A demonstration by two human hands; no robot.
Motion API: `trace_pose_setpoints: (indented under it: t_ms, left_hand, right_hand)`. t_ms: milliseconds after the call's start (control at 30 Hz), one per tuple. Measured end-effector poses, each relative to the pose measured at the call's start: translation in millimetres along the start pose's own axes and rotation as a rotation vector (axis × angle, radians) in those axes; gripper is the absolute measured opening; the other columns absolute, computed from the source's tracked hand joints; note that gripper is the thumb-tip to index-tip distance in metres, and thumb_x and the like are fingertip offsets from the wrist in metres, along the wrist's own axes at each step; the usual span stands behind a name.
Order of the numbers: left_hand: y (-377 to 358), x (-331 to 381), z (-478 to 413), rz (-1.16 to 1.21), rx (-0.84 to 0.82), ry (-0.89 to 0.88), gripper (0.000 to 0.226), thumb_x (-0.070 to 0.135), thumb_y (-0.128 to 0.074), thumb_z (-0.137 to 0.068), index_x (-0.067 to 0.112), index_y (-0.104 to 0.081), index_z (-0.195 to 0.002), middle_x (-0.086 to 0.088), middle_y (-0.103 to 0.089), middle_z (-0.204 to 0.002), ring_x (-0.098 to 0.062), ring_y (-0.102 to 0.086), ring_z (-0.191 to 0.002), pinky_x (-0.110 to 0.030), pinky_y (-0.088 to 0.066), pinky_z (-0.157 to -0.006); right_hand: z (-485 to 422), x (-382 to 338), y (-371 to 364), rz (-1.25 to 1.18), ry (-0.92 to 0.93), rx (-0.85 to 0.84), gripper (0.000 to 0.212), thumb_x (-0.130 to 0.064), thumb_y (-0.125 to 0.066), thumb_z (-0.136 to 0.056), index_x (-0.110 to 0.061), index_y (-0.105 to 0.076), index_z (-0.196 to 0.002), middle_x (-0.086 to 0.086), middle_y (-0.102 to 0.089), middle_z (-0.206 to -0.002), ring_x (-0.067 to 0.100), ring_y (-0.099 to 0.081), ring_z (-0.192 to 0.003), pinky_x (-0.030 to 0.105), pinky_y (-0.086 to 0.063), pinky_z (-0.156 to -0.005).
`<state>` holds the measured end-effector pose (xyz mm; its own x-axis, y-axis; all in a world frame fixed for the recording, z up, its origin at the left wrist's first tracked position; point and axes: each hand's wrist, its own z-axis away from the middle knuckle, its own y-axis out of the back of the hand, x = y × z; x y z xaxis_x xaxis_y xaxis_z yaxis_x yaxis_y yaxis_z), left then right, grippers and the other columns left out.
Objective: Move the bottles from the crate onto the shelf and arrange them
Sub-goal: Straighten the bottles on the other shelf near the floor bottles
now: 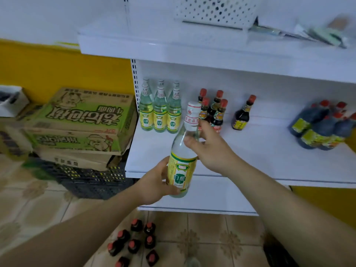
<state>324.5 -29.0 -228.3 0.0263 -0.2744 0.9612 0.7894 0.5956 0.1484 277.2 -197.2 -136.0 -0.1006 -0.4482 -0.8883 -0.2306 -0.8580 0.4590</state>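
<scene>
Head view. Left hand point(156, 184) curls round the lower, labelled part of a clear glass bottle with yellow-green label and white cap point(183, 158). Right hand point(208, 147) grips its shoulder just below the neck. The bottle is upright, slightly tilted, in the air at the near edge of the white metal shelf point(260, 151).

At the far left of the shelf stand three matching clear bottles point(159, 110). Right of them are small dark red-capped bottles point(213, 110). More small dark bottles point(134, 241) stand on the tiled floor point(212, 237), near.
</scene>
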Motion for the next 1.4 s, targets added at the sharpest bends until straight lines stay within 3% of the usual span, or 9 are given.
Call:
trace_pose_setpoints:
  t_ms: [200,300,400,700,767,900,1033,1267,1400]
  left_hand:
    - [25.2,-51.1,-41.2,0.000,0.216,0.111,0.084,-0.003,-0.072,-0.077,0.028,-0.027,-0.141,0.009,-0.062,-0.115,-0.007,-0.063,-0.103,-0.028,-0.055,-0.086]
    - [48.0,-71.1,-69.4,-0.018,0.328,0.109,0.079,-0.007,-0.069,-0.079,0.028,-0.029,-0.138,0.007,-0.062,-0.107,-0.010,-0.061,-0.096,-0.018,-0.054,-0.072]
    - [69.7,-94.9,-94.8,-0.092,0.388,0.098,0.084,0.002,-0.072,-0.078,0.031,-0.025,-0.143,0.001,-0.061,-0.117,-0.018,-0.058,-0.106,-0.031,-0.053,-0.082]
    - [102.4,-137.7,-138.1,-0.095,0.473,0.043,0.079,0.000,-0.071,-0.079,0.035,-0.028,-0.136,0.008,-0.060,-0.114,-0.003,-0.056,-0.096,-0.002,-0.041,-0.069]
    - [110.1,-140.8,-147.2,-0.083,0.480,0.011,0.077,-0.002,-0.071,-0.079,0.040,-0.030,-0.128,0.011,-0.058,-0.111,0.006,-0.054,-0.094,-0.003,-0.044,-0.072]
    - [125.7,-143.0,-163.7,-0.088,0.502,0.000,0.077,0.004,-0.072,-0.079,0.029,-0.031,-0.140,0.005,-0.059,-0.117,-0.016,-0.058,-0.105,-0.029,-0.050,-0.087]
    - [135.7,-141.0,-178.6,-0.061,0.543,-0.033,0.068,-0.003,-0.065,-0.083,0.020,-0.034,-0.139,0.006,-0.054,-0.113,-0.010,-0.054,-0.101,-0.004,-0.042,-0.072]
    - [147.5,-134.7,-201.5,-0.012,0.545,-0.043,0.077,-0.006,-0.064,-0.082,0.021,-0.028,-0.144,0.006,-0.053,-0.118,-0.010,-0.052,-0.104,-0.005,-0.042,-0.074]
    - [151.1,-134.0,-210.6,-0.039,0.552,-0.018,0.072,-0.004,-0.064,-0.083,0.019,-0.031,-0.142,0.006,-0.053,-0.116,-0.014,-0.053,-0.107,-0.020,-0.039,-0.084]
  right_hand:
    - [-66.0,44.4,-40.7,0.060,0.031,-0.225,0.053,-0.036,-0.054,-0.093,-0.032,-0.029,-0.140,-0.006,-0.049,-0.140,0.015,-0.047,-0.127,0.044,-0.038,-0.107]
    - [-98.4,58.1,-61.1,0.069,0.067,-0.250,0.053,-0.029,-0.053,-0.096,-0.027,-0.027,-0.141,-0.005,-0.048,-0.140,0.016,-0.048,-0.125,0.036,-0.039,-0.104]
    - [-123.4,70.2,-84.0,0.095,0.106,-0.251,0.054,-0.025,-0.053,-0.096,-0.023,-0.026,-0.143,-0.003,-0.047,-0.140,0.016,-0.046,-0.125,0.028,-0.037,-0.097]
    - [-170.4,98.8,-128.0,0.095,0.140,-0.212,0.055,-0.021,-0.054,-0.095,-0.021,-0.029,-0.144,-0.002,-0.048,-0.140,0.018,-0.046,-0.127,0.037,-0.038,-0.104]
    - [-181.2,99.0,-133.1,0.099,0.152,-0.182,0.054,-0.021,-0.055,-0.095,-0.020,-0.031,-0.143,0.000,-0.047,-0.140,0.018,-0.046,-0.127,0.037,-0.037,-0.106]
    - [-207.7,100.7,-141.7,0.129,0.188,-0.104,0.051,-0.025,-0.059,-0.091,-0.017,-0.041,-0.138,0.005,-0.050,-0.134,0.021,-0.048,-0.124,0.043,-0.039,-0.105]
    - [-230.4,97.2,-146.7,0.169,0.180,-0.067,0.049,-0.026,-0.061,-0.090,-0.019,-0.044,-0.136,0.004,-0.049,-0.131,0.019,-0.050,-0.118,0.036,-0.040,-0.102]
    - [-251.6,96.1,-151.1,0.228,0.177,0.040,0.053,-0.026,-0.060,-0.091,-0.018,-0.040,-0.139,0.004,-0.049,-0.138,0.022,-0.047,-0.125,0.029,-0.037,-0.099]
    - [-257.4,97.4,-153.2,0.261,0.152,0.104,0.050,-0.028,-0.062,-0.090,-0.014,-0.043,-0.135,0.007,-0.051,-0.137,0.026,-0.048,-0.123,0.033,-0.039,-0.098]
